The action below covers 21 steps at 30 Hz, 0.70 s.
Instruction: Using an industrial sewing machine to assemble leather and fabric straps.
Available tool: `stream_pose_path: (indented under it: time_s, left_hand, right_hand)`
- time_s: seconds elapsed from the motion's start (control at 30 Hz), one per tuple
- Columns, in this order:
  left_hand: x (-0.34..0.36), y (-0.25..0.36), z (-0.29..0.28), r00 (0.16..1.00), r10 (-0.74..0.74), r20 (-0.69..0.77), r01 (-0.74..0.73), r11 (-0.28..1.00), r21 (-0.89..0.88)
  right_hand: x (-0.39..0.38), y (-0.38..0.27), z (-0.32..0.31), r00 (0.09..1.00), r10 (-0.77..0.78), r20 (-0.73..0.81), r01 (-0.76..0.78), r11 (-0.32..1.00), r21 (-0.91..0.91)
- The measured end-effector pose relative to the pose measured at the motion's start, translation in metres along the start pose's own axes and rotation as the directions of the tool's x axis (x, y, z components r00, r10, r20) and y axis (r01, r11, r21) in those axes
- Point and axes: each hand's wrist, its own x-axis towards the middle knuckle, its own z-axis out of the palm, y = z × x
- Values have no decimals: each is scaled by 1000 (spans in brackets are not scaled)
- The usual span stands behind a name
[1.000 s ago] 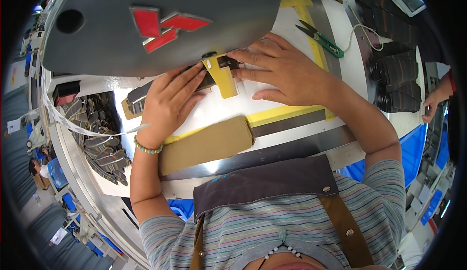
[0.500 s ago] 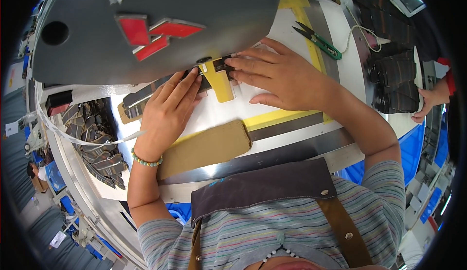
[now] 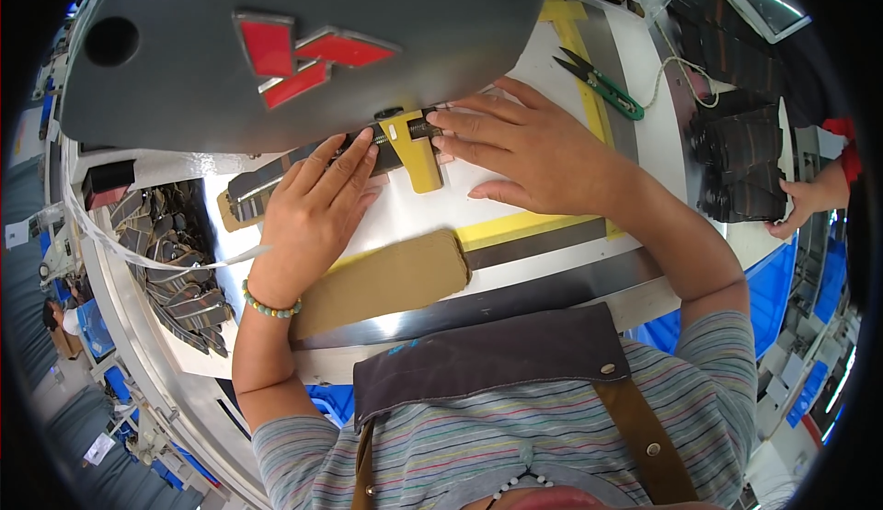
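A dark machine head (image 3: 303, 133) with a red emblem fills the upper left, and a yellow guard (image 3: 418, 162) stands under its lower edge. A dark striped fabric piece (image 3: 253, 195) with a brown underside lies across the white bed beneath it. My left hand (image 3: 313, 193) rests flat left of the guard, fingers stretched out, the tips on the fabric. To the right of the guard, my right hand (image 3: 543, 147) lies with its fingers extended and its thumb apart, fingertips touching the work's edge. The machine head hides part of the fabric.
Brown flat pieces (image 3: 386, 285) lie stacked near me. Green-handled thread snips (image 3: 602, 87) rest at the right. Dark striped pieces are heaped at left (image 3: 179, 280) and stacked at right (image 3: 745, 156), where another person's hand (image 3: 809, 197) touches the table edge.
The view has shifted slightly. Both hands keep nearly the same place beside the yellow guard. The other person's hand has moved a little toward the stack.
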Motion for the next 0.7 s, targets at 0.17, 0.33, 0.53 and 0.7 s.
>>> stream_pose_path:
  time_s: [0.17,0.33,0.53,0.7]
  left_hand:
    - [0,-1,0,1000,18,5,-18,1000,16]
    - [-1,0,0,1000,1,12,-1,1000,7]
    - [0,-2,-1,1000,6,19,-6,1000,-15]
    - [1,-2,-2,1000,26,3,-26,999,-22]
  right_hand:
    - [-1,1,-3,1000,-16,22,16,1000,0]
    - [-1,0,-1,999,-10,38,10,1000,3]
    - [-1,-1,-4,999,-5,51,6,1000,-20]
    - [-1,-2,-4,1000,-5,19,5,1000,10]
